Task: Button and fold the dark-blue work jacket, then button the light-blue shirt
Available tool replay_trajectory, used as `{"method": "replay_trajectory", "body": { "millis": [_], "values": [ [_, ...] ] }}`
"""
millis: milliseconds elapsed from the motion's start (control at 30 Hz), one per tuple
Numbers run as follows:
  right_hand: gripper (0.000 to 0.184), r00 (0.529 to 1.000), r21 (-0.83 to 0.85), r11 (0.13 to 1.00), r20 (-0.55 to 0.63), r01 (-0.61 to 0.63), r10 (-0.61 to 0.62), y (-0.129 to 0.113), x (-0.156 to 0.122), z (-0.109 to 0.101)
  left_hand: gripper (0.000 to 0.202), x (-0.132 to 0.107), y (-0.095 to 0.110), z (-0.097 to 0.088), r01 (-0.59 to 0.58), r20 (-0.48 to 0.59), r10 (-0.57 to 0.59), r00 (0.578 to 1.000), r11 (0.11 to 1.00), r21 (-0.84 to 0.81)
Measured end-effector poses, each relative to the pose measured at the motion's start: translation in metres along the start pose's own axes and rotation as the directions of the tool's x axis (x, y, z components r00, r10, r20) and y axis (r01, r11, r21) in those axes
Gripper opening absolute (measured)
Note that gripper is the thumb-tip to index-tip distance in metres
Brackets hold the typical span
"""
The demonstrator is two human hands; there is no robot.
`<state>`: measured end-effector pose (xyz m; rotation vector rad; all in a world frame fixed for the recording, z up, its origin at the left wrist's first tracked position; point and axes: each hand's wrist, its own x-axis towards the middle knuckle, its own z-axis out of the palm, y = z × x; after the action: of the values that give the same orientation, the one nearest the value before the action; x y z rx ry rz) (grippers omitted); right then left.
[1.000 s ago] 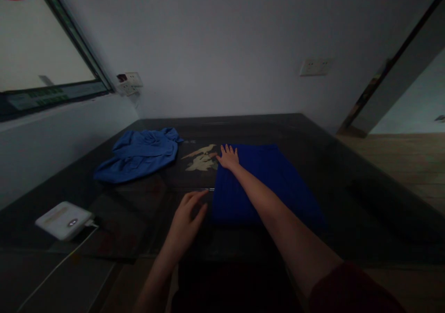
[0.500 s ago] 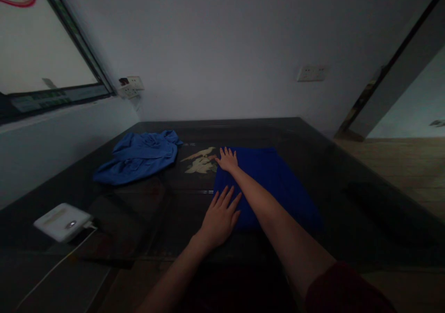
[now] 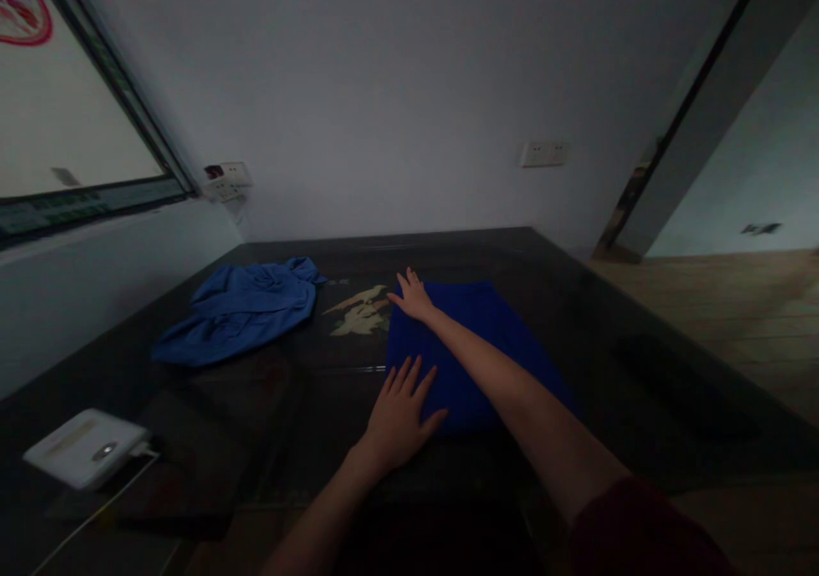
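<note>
A bright blue cloth [image 3: 473,328], perhaps a folded garment, lies flat on the dark glossy table [image 3: 333,405]. My left hand [image 3: 400,410] rests at its near left corner, fingers spread, partly on the cloth and partly on the tabletop. Farther off, my right hand [image 3: 413,296] lies on the far left corner with its fingers apart. The right forearm crosses over the cloth and hides part of it. A crumpled lighter blue garment [image 3: 249,307] is on the left side of the table, touched by neither hand.
At the near left sits a white box-shaped device [image 3: 86,448] with a white cable [image 3: 95,512]. A bird-and-flower picture [image 3: 358,313] decorates the tabletop. Behind the table is a wall with a socket [image 3: 543,154]. A dark shape [image 3: 678,384] lies at the right.
The camera view has shifted slightly to the right and up. My right hand's fingers have lifted or tilted a little at the far corner; my left thumb is spread wider.
</note>
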<state>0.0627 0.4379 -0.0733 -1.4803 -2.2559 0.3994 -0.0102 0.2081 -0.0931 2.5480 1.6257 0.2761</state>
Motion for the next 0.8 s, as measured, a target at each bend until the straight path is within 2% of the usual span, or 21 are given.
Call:
{"method": "replay_trajectory", "body": {
  "millis": [67, 167, 200, 267, 367, 433, 533, 600, 700, 800],
  "values": [
    [0.068, 0.989, 0.067, 0.991, -0.099, 0.113, -0.106, 0.0, -0.02, -0.031, 0.067, 0.001, -0.002, -0.005, 0.001, 0.03, 0.0, 1.0, 0.999, -0.043],
    [0.061, 0.938, 0.114, 0.937, -0.152, 0.329, -0.311, 0.009, -0.083, -0.079, 0.067, 0.005, -0.004, -0.017, -0.002, 0.077, 0.011, 0.997, 0.992, -0.128],
    [0.059, 0.924, 0.106, 0.925, -0.158, 0.365, -0.347, 0.013, -0.11, -0.092, 0.066, 0.007, -0.003, -0.021, 0.008, 0.076, 0.003, 0.997, 0.989, -0.146],
    [0.057, 0.936, 0.053, 0.946, -0.17, 0.319, -0.307, 0.022, -0.169, -0.108, 0.064, 0.011, 0.001, -0.026, 0.033, 0.037, -0.028, 0.999, 0.989, -0.147],
    [0.058, 0.969, -0.051, 0.985, -0.176, 0.165, -0.172, 0.032, -0.239, -0.102, 0.057, 0.019, 0.012, -0.025, 0.009, -0.05, -0.013, 0.999, 0.997, -0.073],
    [0.056, 0.981, -0.107, 0.988, -0.15, 0.108, -0.123, 0.036, -0.265, -0.085, 0.051, 0.023, 0.019, -0.02, -0.05, -0.047, 0.049, 0.998, 0.998, -0.027],
    [0.049, 0.993, -0.196, 0.978, -0.075, 0.078, -0.094, 0.043, -0.277, -0.062, 0.05, 0.026, 0.022, -0.012, -0.102, 0.029, 0.103, 0.994, 0.995, -0.009],
    [0.047, 0.995, -0.249, 0.965, -0.043, 0.081, -0.094, 0.054, -0.278, -0.058, 0.053, 0.026, 0.021, -0.007, -0.099, 0.048, 0.099, 0.994, 0.995, -0.001],
    [0.047, 0.997, -0.319, 0.946, -0.036, 0.056, -0.071, 0.082, -0.282, -0.065, 0.055, 0.026, 0.017, -0.003, -0.09, 0.035, 0.09, 0.995, 0.996, 0.01],
    [0.054, 0.999, -0.359, 0.933, -0.047, -0.033, 0.017, 0.112, -0.29, -0.075, 0.056, 0.027, 0.016, -0.001, -0.091, 0.031, 0.091, 0.995, 0.996, -0.005]
  ]
}}
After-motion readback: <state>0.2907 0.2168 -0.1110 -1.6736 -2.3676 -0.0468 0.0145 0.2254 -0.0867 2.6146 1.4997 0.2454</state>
